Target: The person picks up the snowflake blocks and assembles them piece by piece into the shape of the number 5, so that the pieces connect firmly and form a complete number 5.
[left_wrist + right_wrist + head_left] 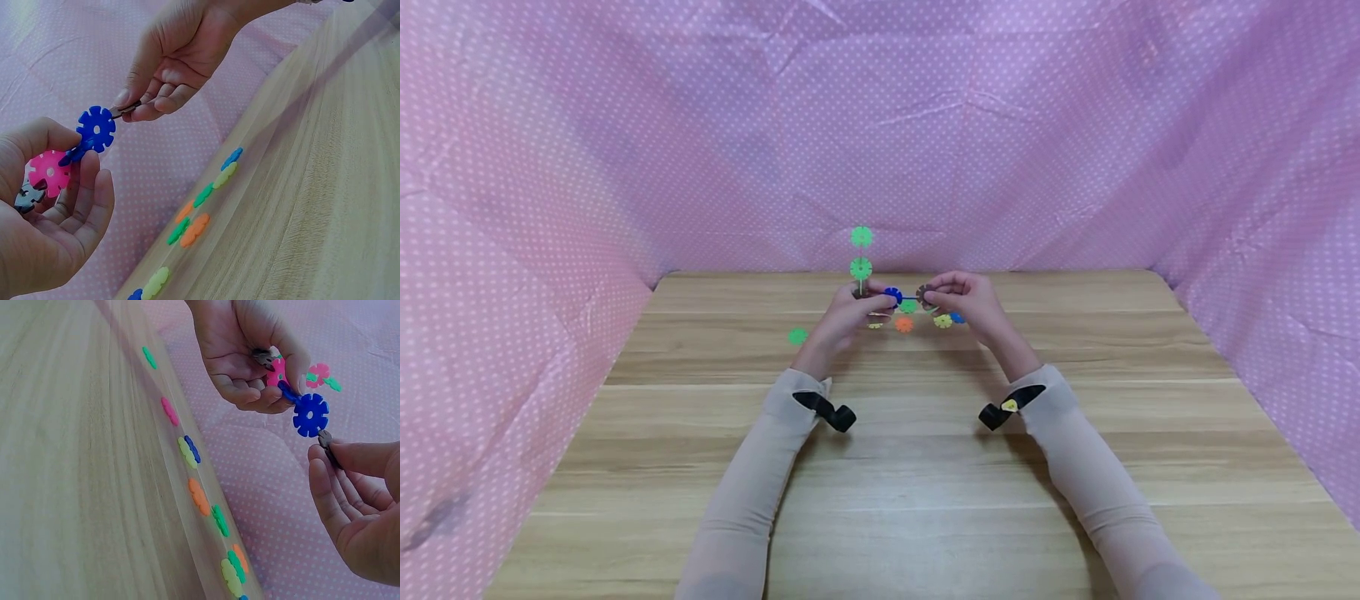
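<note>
A chain of notched plastic snowflake discs hangs between the two hands above the table's far part. My left hand [848,315] pinches a blue disc in it; a second blue disc [96,129] sticks out edge to edge from that one. Beside the left palm are a pink disc [50,172] and a dark grey disc [29,197], partly hidden by fingers. Green discs [861,237] rise above the left hand. With thumb and fingers, my right hand [976,307] pinches a brown disc [325,445] whose edge meets the outer blue disc.
Loose discs lie along the far side of the wooden table [910,500]: a green one [797,336] left of the hands, an orange one [904,324] and a yellow one [943,321] below them, several others. A pink dotted cloth [880,150] hangs behind and at both sides.
</note>
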A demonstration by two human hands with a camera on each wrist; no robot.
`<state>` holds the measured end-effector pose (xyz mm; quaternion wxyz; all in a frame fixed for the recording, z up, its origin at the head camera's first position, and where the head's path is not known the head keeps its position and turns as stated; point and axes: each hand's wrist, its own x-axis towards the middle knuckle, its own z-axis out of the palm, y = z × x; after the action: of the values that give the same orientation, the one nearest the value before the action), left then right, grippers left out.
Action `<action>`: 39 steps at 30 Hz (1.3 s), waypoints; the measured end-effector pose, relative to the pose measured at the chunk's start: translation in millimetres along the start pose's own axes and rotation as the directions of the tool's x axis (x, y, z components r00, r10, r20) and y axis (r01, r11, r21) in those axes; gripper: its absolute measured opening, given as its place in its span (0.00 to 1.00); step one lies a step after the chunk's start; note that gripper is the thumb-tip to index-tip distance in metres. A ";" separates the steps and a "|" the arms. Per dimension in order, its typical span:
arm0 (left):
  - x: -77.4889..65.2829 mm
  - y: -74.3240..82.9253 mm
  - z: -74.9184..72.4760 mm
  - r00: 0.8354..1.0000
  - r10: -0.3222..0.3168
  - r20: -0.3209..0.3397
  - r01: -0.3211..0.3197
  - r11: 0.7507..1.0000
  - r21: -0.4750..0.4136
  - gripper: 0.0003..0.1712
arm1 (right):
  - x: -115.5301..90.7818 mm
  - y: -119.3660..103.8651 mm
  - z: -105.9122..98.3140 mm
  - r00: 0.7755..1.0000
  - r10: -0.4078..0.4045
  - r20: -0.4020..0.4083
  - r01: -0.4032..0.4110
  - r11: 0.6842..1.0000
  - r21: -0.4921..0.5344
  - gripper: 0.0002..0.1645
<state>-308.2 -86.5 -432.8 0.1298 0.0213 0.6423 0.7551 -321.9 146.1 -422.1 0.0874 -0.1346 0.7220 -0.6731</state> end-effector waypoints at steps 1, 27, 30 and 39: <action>-0.2 0.0 0.1 1.000 0.001 0.000 -0.001 1.000 -0.001 0.06 | -0.1 -0.1 0.0 1.000 0.002 -0.002 -0.002 1.000 -0.003 0.17; 1.9 -0.7 2.3 1.000 -0.022 0.012 0.023 0.999 -0.026 0.14 | -1.4 1.2 5.3 0.999 -0.028 -0.021 0.029 0.996 0.085 0.10; 2.9 -1.5 2.4 1.000 -0.020 -0.001 0.020 0.998 -0.052 0.12 | -1.8 1.8 6.3 0.999 -0.035 -0.024 0.037 0.996 0.086 0.10; 3.1 -1.2 4.4 1.000 0.012 -0.008 -0.013 0.999 -0.053 0.12 | -2.8 0.7 10.4 0.998 -0.039 -0.049 0.046 0.988 0.147 0.05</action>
<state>-310.1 -81.4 -433.6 0.1229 0.0190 0.6226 0.7726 -316.1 137.2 -423.8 0.0659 -0.1276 0.6687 -0.7295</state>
